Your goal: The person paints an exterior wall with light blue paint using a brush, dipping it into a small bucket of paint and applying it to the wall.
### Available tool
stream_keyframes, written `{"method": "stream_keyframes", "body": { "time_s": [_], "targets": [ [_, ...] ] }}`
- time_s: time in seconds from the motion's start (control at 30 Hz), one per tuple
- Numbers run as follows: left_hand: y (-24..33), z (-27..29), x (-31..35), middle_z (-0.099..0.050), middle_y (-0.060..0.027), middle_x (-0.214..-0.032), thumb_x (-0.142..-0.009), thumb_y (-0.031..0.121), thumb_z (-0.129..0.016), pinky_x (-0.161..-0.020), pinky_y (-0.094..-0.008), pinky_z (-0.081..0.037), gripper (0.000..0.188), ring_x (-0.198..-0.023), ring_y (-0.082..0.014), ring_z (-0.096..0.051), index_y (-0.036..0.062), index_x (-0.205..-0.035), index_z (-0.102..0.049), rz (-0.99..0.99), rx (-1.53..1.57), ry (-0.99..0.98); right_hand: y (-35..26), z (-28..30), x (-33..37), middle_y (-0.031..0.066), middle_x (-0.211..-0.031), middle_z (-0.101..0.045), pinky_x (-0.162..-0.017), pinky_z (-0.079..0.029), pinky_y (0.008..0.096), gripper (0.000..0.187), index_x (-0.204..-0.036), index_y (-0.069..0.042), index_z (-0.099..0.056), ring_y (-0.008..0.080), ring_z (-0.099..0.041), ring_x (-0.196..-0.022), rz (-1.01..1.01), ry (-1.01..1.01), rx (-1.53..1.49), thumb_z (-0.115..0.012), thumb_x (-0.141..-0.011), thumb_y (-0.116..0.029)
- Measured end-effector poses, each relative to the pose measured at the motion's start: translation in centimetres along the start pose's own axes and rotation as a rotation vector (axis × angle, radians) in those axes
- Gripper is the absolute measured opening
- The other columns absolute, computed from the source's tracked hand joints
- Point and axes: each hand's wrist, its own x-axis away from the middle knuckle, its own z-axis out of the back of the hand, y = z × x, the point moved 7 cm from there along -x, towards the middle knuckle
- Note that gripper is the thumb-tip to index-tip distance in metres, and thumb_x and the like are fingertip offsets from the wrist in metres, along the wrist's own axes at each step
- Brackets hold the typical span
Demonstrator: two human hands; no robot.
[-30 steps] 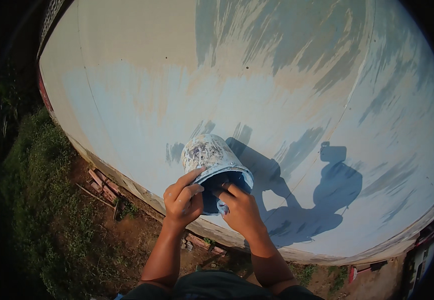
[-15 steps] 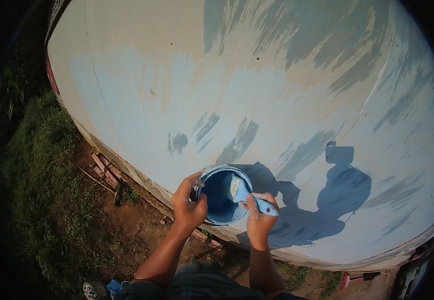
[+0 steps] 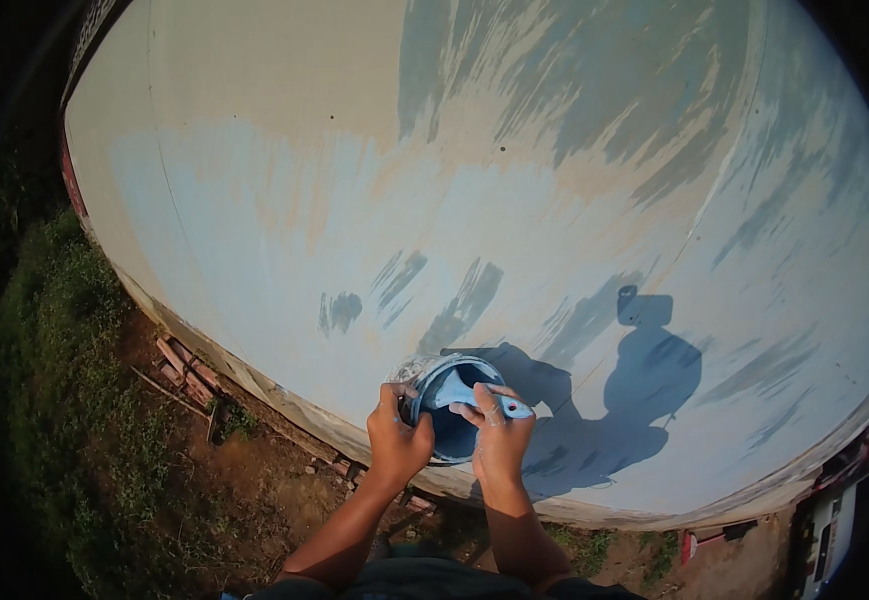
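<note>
A round paint bucket (image 3: pixel 439 455), coated inside with blue paint, is held in front of the wall. My left hand (image 3: pixel 398 440) grips its left rim, the thumb toward the inside and the fingers outside. In my right hand (image 3: pixel 503 438) is a paintbrush (image 3: pixel 500 404), its light blue, paint-smeared handle tilted down to the right. The brush head reaches into the bucket's upper part, where its bristles are mostly hidden. Spots of paint mark the fingers of both hands.
Ahead stands a broad wall (image 3: pixel 245 190), beige above with light blue paint below and shaded patches. My shadow (image 3: pixel 645 390) falls on it at right. Reddish bricks (image 3: pixel 187 372) lie at its foot, beside grass (image 3: pixel 60 340) and bare soil (image 3: pixel 255 480).
The brush has moved left and deeper over the bucket, with my right hand now closer to the rim. The bucket sits slightly lower in view, and the wall has shifted left.
</note>
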Motion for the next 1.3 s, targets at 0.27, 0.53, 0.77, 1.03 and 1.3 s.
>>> {"method": "stream_keyframes", "body": {
  "time_s": [0.27, 0.53, 0.77, 1.03, 1.3],
  "targets": [
    [-0.4, 4.5, -4.2, -0.062, -0.0125, -0.099, -0.076, -0.012, -0.056, -0.058, -0.0236, -0.037, 0.036, -0.068, -0.0068, -0.045, 0.0005, -0.109, -0.049, 0.105, 0.289, 0.192, -8.5, -3.6, 2.0, 0.0186, -0.100, -0.074, -0.074, -0.064, 0.0334, 0.016, -0.104, 0.009, -0.068, 0.0227, -0.075, -0.079, 0.308, -0.291, 0.194, -0.074, -0.093, 0.000],
    [1.0, 6.0, -6.1, -0.064, -0.0157, -0.104, -0.074, -0.013, -0.056, -0.058, -0.0217, -0.038, 0.042, -0.068, -0.0053, -0.045, 0.0030, -0.114, -0.051, 0.190, 0.362, 0.190, -18.8, -12.4, 1.5, 0.0179, -0.114, -0.075, -0.082, -0.061, 0.0352, 0.029, -0.109, 0.002, -0.074, 0.0293, -0.075, -0.100, 1.156, -0.612, 0.944, -0.081, -0.081, 0.006],
    [-1.0, 8.2, -5.4, -0.062, -0.0156, -0.105, -0.072, -0.014, -0.053, -0.060, -0.0235, -0.046, 0.048, -0.069, -0.0106, -0.058, 0.0051, -0.115, -0.049, 0.165, 0.338, 0.234, -22.3, -19.8, -3.3, 0.0139, -0.125, -0.072, -0.087, -0.060, 0.0377, 0.030, -0.109, -0.006, -0.076, 0.0331, -0.068, -0.118, 1.865, -0.247, 1.227, -0.080, -0.080, 0.002],
    [-3.5, 12.8, -3.0, -0.060, -0.0150, -0.105, -0.073, -0.013, -0.051, -0.059, -0.0246, -0.046, 0.044, -0.069, -0.0117, -0.055, 0.0042, -0.113, -0.048, 0.246, 0.303, 0.339, -7.2, -16.3, -4.7, 0.0201, -0.120, -0.072, -0.090, -0.061, 0.0402, 0.018, -0.103, -0.006, -0.070, 0.0389, -0.070, -0.113, 1.760, -0.672, 1.740, -0.070, -0.086, -0.003],
    [-4.0, 14.6, -2.6, -0.059, -0.0152, -0.101, -0.073, -0.013, -0.049, -0.058, -0.0246, -0.047, 0.039, -0.068, -0.0112, -0.056, 0.0029, -0.109, -0.048, 0.232, 0.226, 0.290, -24.4, -23.0, -4.5, 0.0177, -0.122, -0.071, -0.087, -0.061, 0.0422, 0.044, -0.108, -0.005, -0.071, 0.0364, -0.071, -0.109, 1.806, -0.311, 1.418, -0.084, -0.067, 0.005]
  ]
}}
